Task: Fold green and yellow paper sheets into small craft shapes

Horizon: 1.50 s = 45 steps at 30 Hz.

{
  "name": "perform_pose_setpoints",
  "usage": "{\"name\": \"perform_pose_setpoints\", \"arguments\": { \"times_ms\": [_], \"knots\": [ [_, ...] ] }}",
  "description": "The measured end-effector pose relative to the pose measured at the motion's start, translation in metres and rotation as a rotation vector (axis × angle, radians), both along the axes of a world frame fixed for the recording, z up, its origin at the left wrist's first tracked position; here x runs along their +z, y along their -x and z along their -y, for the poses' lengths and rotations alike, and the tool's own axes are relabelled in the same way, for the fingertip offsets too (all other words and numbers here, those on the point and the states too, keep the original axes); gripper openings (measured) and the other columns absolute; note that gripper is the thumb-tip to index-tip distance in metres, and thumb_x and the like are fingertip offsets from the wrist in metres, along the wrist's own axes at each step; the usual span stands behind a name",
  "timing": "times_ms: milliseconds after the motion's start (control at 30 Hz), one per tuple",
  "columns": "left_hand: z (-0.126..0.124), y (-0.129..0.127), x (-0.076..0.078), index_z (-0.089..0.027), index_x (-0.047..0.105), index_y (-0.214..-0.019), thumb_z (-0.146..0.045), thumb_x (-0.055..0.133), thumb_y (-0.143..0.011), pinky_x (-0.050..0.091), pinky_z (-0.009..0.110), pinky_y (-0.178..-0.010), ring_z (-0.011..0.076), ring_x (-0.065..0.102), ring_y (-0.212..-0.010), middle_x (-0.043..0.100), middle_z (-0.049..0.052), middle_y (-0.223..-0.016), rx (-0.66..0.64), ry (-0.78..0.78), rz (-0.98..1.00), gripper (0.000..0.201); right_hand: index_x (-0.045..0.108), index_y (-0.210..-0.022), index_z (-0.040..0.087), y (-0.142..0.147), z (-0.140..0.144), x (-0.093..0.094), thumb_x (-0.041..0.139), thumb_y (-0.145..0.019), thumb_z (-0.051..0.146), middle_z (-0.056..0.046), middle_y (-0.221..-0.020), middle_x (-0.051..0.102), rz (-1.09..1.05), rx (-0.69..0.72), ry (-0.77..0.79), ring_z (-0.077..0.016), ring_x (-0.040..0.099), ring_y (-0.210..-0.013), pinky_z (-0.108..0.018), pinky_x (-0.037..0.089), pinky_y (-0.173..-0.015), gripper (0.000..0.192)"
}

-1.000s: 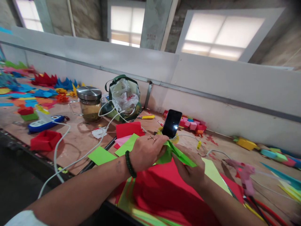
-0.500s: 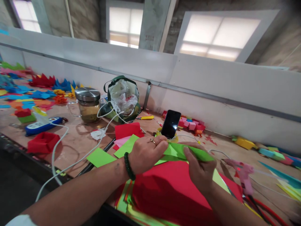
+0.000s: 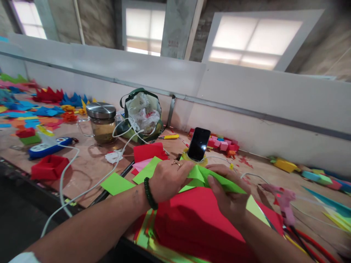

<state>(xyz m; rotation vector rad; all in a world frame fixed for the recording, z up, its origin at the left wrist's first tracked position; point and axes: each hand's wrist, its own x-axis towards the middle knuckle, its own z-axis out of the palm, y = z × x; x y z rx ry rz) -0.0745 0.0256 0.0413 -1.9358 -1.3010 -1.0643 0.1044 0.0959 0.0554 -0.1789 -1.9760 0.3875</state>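
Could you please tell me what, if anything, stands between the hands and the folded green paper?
Nothing visible does: the left hand and the right hand both hold the green paper directly. The red sheets lie below it and the phone stands beyond it, neither coming in between.

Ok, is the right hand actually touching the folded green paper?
Touching. The head view shows the right hand gripping the folded green paper, its thumb against the near face, with no gap between.
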Motion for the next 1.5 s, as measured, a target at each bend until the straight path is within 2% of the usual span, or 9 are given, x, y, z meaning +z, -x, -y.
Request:
{"name": "perform_pose_setpoints", "arguments": {
  "times_ms": [233,367,533,600,800,967,1133,1367,1500],
  "knots": [
    [0.001,-0.002,-0.001,-0.017,0.054,-0.095,-0.041,0.034,-0.096,0.042,0.027,-0.052,0.017,0.065,-0.061,0.07,0.004,-0.074,0.046,0.025,0.004,0.031,0.064,-0.106,0.017,0.001,0.002,0.005,0.061,-0.076,0.003,-0.008,-0.098,0.066,0.087,-0.038,-0.175,-0.0172,0.064,-0.087,-0.028,0.053,-0.074,0.033],
    [0.0,-0.003,-0.002,-0.017,0.055,-0.097,-0.04,0.042,-0.093,0.043,0.027,-0.052,0.0177,0.066,-0.062,0.07,0.003,-0.074,0.063,0.066,0.025,0.027,0.063,-0.109,0.015,0.001,0.004,0.005,0.059,-0.077,0.004,-0.011,-0.103,0.066,0.128,-0.005,-0.171,-0.0191,0.065,-0.092,-0.029,0.054,-0.077,0.034],
    [0.0,-0.005,-0.002,-0.019,0.052,-0.119,-0.024,0.054,-0.083,0.047,0.027,-0.057,0.0184,0.068,-0.069,0.073,0.003,-0.089,0.019,0.116,0.096,0.036,0.06,-0.113,0.016,0.0,0.0,-0.001,0.057,-0.077,0.003,-0.013,-0.11,0.067,0.172,0.003,-0.206,-0.022,0.064,-0.102,-0.032,0.053,-0.086,0.039],
    [0.0,-0.007,-0.001,-0.02,0.051,-0.122,-0.017,0.056,-0.079,0.049,0.027,-0.062,0.0181,0.069,-0.076,0.073,0.003,-0.096,-0.022,0.152,0.157,0.043,0.059,-0.115,0.015,0.0,-0.001,-0.002,0.057,-0.077,0.004,-0.013,-0.111,0.066,0.194,-0.008,-0.224,-0.0222,0.064,-0.104,-0.032,0.053,-0.087,0.04],
    [-0.001,-0.011,0.001,-0.023,0.056,-0.105,-0.012,0.052,-0.079,0.051,0.027,-0.068,0.0183,0.069,-0.081,0.071,0.0,-0.092,-0.056,0.341,0.344,0.028,0.057,-0.116,0.016,0.004,-0.001,-0.004,0.064,-0.072,0.011,-0.014,-0.108,0.066,0.239,-0.053,-0.236,-0.0232,0.064,-0.1,-0.034,0.055,-0.082,0.045],
    [-0.002,-0.015,-0.003,-0.022,0.046,-0.113,-0.016,0.054,-0.078,0.051,0.03,-0.068,0.0212,0.068,-0.083,0.068,0.003,-0.096,-0.036,0.447,0.428,0.037,0.06,-0.111,0.02,0.008,-0.005,-0.007,0.063,-0.071,0.009,-0.01,-0.105,0.067,0.214,-0.121,-0.236,-0.0212,0.066,-0.094,-0.033,0.056,-0.079,0.042],
    [-0.004,-0.017,-0.004,-0.023,0.043,-0.118,-0.015,0.06,-0.075,0.052,0.029,-0.07,0.019,0.066,-0.084,0.066,0.003,-0.102,-0.153,0.444,0.529,0.048,0.062,-0.109,0.022,0.002,-0.008,-0.009,0.062,-0.074,0.009,-0.009,-0.106,0.068,0.254,-0.128,-0.256,-0.0218,0.066,-0.096,-0.034,0.055,-0.081,0.038],
    [0.0,-0.018,0.002,-0.023,0.055,-0.107,-0.019,0.063,-0.075,0.052,0.029,-0.072,0.019,0.066,-0.085,0.069,0.002,-0.097,-0.19,0.394,0.525,0.033,0.061,-0.104,0.022,0.0,-0.008,-0.006,0.061,-0.074,0.009,-0.01,-0.105,0.068,0.245,-0.129,-0.284,-0.0228,0.066,-0.095,-0.035,0.055,-0.078,0.033],
    [0.0,-0.017,0.003,-0.022,0.063,-0.1,-0.019,0.064,-0.075,0.052,0.031,-0.081,0.0196,0.065,-0.094,0.068,0.003,-0.105,-0.175,0.309,0.484,0.025,0.062,-0.102,0.022,0.0,-0.009,-0.005,0.062,-0.075,0.01,-0.01,-0.103,0.067,0.252,-0.128,-0.287,-0.0223,0.066,-0.092,-0.034,0.055,-0.075,0.03]
  ]
}}
